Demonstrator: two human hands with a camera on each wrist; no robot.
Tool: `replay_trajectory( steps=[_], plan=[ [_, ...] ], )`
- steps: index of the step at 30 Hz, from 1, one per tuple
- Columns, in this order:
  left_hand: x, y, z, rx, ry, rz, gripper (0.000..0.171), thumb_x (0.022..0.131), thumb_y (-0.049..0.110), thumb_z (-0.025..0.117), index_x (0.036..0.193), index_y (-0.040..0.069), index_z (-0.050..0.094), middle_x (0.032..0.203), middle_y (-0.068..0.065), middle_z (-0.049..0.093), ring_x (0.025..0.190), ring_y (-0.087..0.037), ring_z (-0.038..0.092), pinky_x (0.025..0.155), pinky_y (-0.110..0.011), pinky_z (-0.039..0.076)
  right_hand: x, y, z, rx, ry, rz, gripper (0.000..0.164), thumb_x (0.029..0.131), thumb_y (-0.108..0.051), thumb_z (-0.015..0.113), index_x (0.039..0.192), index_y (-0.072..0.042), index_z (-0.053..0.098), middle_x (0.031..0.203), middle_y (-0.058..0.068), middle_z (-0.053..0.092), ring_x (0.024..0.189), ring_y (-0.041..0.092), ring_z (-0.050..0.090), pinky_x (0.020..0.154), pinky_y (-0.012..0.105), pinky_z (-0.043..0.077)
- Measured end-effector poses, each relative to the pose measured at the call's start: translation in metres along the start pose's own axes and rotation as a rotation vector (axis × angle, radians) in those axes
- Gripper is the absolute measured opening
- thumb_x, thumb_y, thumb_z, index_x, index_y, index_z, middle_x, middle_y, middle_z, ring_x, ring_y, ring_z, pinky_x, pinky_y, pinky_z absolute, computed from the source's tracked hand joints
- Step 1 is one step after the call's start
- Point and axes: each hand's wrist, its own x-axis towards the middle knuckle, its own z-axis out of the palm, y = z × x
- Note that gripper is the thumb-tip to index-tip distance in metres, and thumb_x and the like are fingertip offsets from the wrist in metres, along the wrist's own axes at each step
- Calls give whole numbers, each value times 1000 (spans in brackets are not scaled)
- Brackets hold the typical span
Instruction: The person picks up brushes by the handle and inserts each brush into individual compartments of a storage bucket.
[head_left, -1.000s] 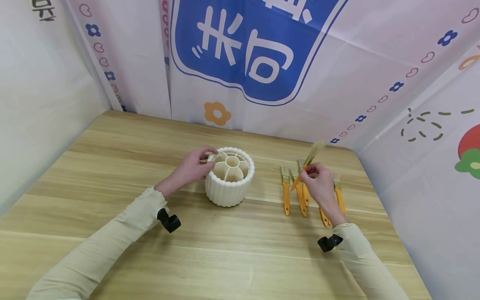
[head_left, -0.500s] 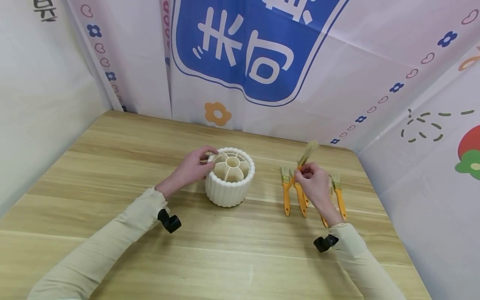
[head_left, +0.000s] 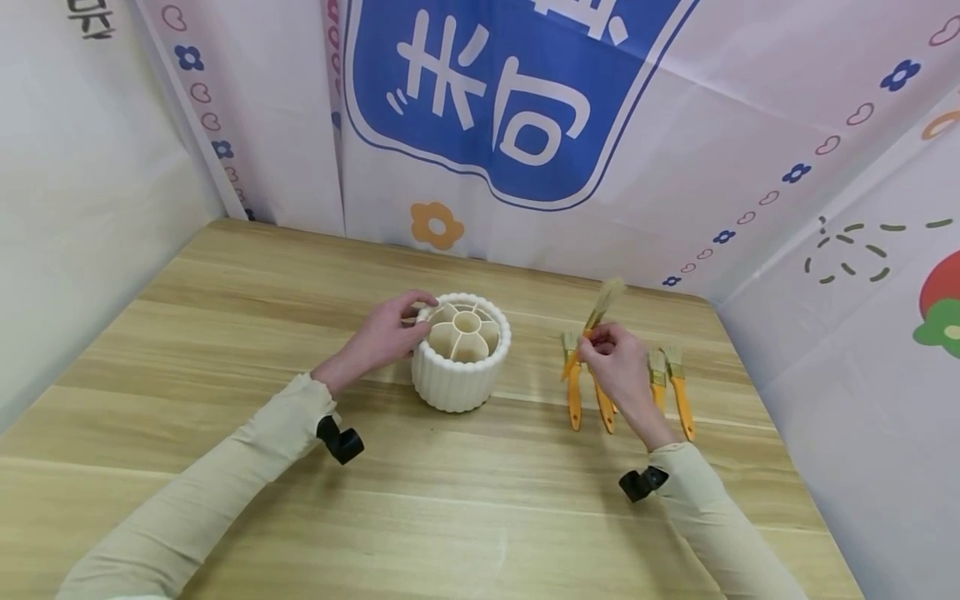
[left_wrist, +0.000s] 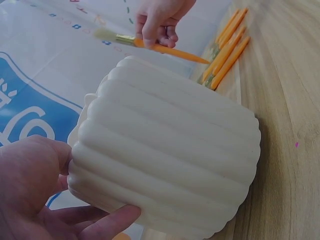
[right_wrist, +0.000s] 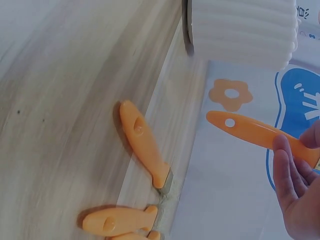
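Observation:
A round white fluted holder (head_left: 459,385) with divided compartments stands upright on the wooden table. My left hand (head_left: 386,337) grips its left side, thumb and fingers at the rim and the ribbed wall, as the left wrist view shows. In my right hand (head_left: 618,354) is a flat paintbrush (head_left: 600,308), pinched by its orange handle (right_wrist: 250,131). This brush is tilted, bristles up and handle end down, and is held in the air right of the holder. Below that hand lie other orange-handled paintbrushes (head_left: 574,402), partly hidden by it.
Two more paintbrushes (head_left: 681,404) lie farther right, next to my right wrist. The wooden table (head_left: 420,517) meets a printed white backdrop (head_left: 300,167) behind the holder, with further sheets at both sides.
My right hand has moved left with the pinched paintbrush, towards the holder, uncovering the brushes at the right. My left hand and the holder have stayed in place.

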Motion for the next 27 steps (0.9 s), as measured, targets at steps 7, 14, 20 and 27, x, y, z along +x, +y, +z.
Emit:
replay_trajectory(
  steps=[7, 14, 20, 27],
  plan=[
    [0, -1, 0, -3, 0, -2, 36, 93, 14, 50, 128, 13, 48, 123, -21, 58, 85, -22, 61, 68, -38, 59, 0, -5, 5, 27, 13, -21, 17, 86, -16, 62, 92, 0, 61, 83, 18, 69, 63, 6, 63, 54, 16, 50],
    [0, 0, 0, 3, -1, -7, 36, 93, 16, 50, 129, 14, 48, 130, -21, 55, 94, -26, 61, 68, -34, 59, 0, -9, 12, 99, -10, -26, 16, 87, -13, 61, 92, 2, 59, 83, 20, 67, 65, 14, 66, 55, 15, 51],
    [0, -1, 0, -7, 0, -17, 35, 93, 15, 50, 128, 15, 48, 126, -21, 56, 95, -26, 61, 68, -34, 59, -1, -13, 16, 117, -21, -47, 15, 86, -13, 62, 91, 1, 60, 80, 19, 68, 61, 3, 63, 54, 17, 51],
    [2, -2, 0, -21, -1, -13, 34, 93, 15, 50, 127, 15, 49, 127, -21, 56, 94, -26, 62, 68, -35, 59, -3, -18, 19, 103, -42, -41, 15, 87, -15, 62, 93, -1, 62, 81, 17, 68, 64, 11, 65, 56, 19, 52]
  ],
)
